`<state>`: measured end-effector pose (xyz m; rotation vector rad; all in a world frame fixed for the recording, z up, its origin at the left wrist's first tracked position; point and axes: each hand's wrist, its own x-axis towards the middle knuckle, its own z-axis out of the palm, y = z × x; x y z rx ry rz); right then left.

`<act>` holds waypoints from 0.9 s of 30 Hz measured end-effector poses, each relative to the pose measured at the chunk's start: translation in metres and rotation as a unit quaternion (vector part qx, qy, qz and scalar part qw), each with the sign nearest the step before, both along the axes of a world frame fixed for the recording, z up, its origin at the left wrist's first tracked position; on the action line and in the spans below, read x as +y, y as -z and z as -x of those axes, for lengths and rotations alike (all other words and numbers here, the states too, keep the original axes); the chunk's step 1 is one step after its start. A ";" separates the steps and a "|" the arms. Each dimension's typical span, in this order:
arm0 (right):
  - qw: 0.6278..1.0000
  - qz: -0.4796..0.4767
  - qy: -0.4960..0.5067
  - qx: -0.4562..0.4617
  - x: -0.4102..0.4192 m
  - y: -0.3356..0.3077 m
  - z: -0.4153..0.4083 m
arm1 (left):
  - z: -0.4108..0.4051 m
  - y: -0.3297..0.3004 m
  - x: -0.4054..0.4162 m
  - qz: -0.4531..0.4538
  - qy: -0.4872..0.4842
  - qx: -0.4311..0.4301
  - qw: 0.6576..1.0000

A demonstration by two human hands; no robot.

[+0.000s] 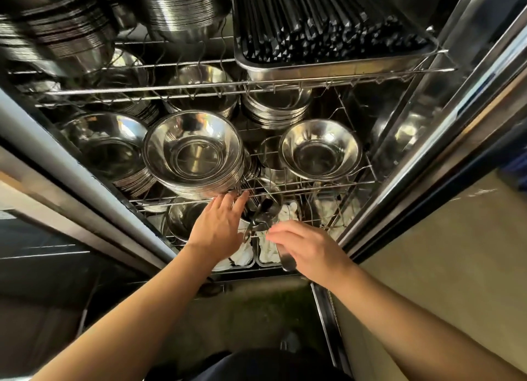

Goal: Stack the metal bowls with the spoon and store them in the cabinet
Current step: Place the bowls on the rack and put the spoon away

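The cabinet's middle wire shelf [313, 187] carries several stacks of metal bowls, the tallest stack [194, 152] at centre and a shorter stack [320, 149] to its right. On the lowest shelf stands a small metal container [263, 212] with dark utensils in it, beside another bowl [185, 218]. My left hand [219, 228] lies flat with its fingers spread against the container's left side, just under the middle shelf's front wire. My right hand [309, 248] hovers at the lowest shelf's front with its fingers curled around a shiny spoon [288, 262], which is partly hidden by the palm.
White cloths [271, 252] fill trays on the lowest shelf. The top shelf holds more bowl stacks [182, 7] and a metal tray of black chopsticks [328, 27]. The open cabinet door [445, 141] stands close on the right, and the frame post [85, 181] on the left.
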<state>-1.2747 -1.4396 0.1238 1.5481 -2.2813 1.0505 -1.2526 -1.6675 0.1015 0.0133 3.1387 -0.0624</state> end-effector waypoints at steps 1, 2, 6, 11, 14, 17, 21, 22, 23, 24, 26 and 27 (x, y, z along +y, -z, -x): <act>1.000 -0.017 0.001 -0.019 -0.003 0.006 0.004 | 0.000 0.000 0.000 0.002 0.002 -0.004 1.000; 0.998 -0.039 0.008 -0.041 -0.006 0.012 0.009 | 0.000 0.000 0.000 0.001 0.003 -0.007 1.000; 0.985 -0.141 0.056 -0.077 -0.025 0.044 0.039 | 0.002 -0.003 0.002 -0.016 -0.003 -0.012 1.000; 0.961 -0.241 0.112 -0.074 -0.048 0.084 0.072 | 0.002 -0.003 0.005 -0.019 -0.012 -0.016 1.000; 0.936 -0.330 0.120 -0.026 -0.057 0.103 0.086 | 0.002 -0.003 0.005 -0.019 -0.013 -0.017 1.000; 0.925 -0.356 0.126 -0.028 -0.063 0.117 0.095 | 0.002 -0.003 0.004 -0.019 -0.010 -0.010 1.000; 0.919 -0.367 0.129 -0.060 -0.067 0.127 0.101 | 0.001 -0.001 0.004 -0.019 -0.016 -0.001 1.000; 0.917 -0.373 0.126 -0.062 -0.068 0.129 0.103 | 0.001 -0.001 0.004 -0.019 -0.016 0.001 1.000; 0.915 -0.379 0.122 -0.062 -0.068 0.131 0.103 | 0.001 -0.001 0.005 -0.018 -0.015 0.000 1.000; 0.914 -0.382 0.119 -0.061 -0.069 0.133 0.104 | 0.001 -0.001 0.004 -0.017 -0.014 -0.002 1.000; 0.917 -0.377 0.120 -0.048 -0.067 0.135 0.105 | 0.002 -0.002 0.006 -0.022 -0.013 -0.009 1.000; 0.920 -0.371 0.122 -0.035 -0.066 0.135 0.105 | 0.001 -0.002 0.006 -0.022 -0.013 -0.014 1.000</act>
